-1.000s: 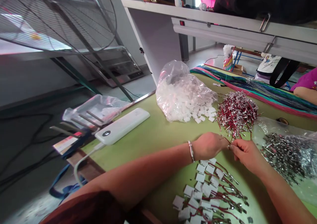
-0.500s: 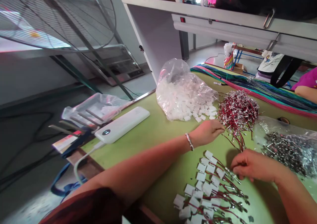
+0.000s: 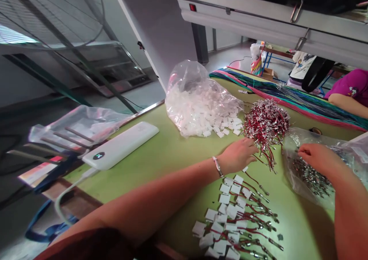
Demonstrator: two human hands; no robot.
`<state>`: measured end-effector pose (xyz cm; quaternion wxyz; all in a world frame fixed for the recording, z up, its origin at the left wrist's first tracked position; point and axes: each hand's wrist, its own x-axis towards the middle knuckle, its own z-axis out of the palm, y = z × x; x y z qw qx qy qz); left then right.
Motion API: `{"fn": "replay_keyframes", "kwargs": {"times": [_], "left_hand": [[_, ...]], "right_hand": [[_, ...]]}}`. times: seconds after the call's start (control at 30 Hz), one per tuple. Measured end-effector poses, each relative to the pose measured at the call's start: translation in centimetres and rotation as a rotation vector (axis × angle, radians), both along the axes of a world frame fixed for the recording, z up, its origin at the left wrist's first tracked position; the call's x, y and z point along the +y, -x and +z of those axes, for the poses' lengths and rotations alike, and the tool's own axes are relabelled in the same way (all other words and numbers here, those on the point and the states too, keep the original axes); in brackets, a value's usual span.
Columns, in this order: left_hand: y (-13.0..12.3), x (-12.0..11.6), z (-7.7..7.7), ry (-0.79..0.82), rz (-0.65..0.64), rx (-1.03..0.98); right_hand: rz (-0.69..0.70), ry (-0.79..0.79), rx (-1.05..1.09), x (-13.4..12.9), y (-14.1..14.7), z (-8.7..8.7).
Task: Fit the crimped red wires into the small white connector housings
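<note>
My left hand (image 3: 240,155), a bracelet at its wrist, is beside the pile of red wires with metal ends (image 3: 266,122). Its fingers are bent together on a red wire (image 3: 261,161) at the pile's lower edge. My right hand (image 3: 320,158) is over the clear bag of small metal parts (image 3: 309,177), fingers curled and closed; whatever is in them is hidden. Below my left hand lie several white connectors (image 3: 225,198) with red wires and metal ends, in a rough row. One white connector (image 3: 245,169) lies just under that hand.
An open clear bag of white connectors (image 3: 195,103) sits behind my left hand. A white power bank (image 3: 123,145) with a cable is at the table's left edge. Long coloured wires (image 3: 290,97) lie along the far side. Another person's arm (image 3: 349,105) is at right.
My right hand has moved right and up from the wired connectors to the bag of metal parts. A wired connector shows below my left hand, which stays by the pile. The view has shifted.
</note>
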<state>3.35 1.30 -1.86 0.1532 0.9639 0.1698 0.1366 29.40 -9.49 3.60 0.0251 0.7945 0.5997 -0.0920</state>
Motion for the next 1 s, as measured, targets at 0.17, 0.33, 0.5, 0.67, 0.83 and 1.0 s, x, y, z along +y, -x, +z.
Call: {"fn": "replay_keyframes", "kwargs": {"times": [0.17, 0.33, 0.5, 0.67, 0.83, 1.0], "left_hand": [[-1.1, -0.8, 1.0, -0.016, -0.1, 0.031], [-2.7, -0.3, 1.1, -0.112, -0.076, 0.188], [-2.6, 0.0, 0.1, -0.115, -0.034, 0.207], [-1.7, 0.3, 1.1, -0.078, -0.016, 0.116], [-1.3, 0.6, 3.0, 0.251, 0.234, -0.019], [-1.9, -0.4, 2.6, 0.789, 0.118, -0.271]], "right_hand": [[0.024, 0.086, 0.094, -0.9, -2.0, 1.2], [0.036, 0.139, -0.03, 0.3, -0.7, 0.2], [0.042, 0.113, -0.082, 1.0, 0.8, -2.0], [0.046, 0.043, -0.107, 0.5, 0.8, -2.5], [-0.107, -0.349, 0.132, -0.8, 2.4, -1.0], [0.056, -0.41, 0.653, -0.5, 8.2, -2.1]]}}
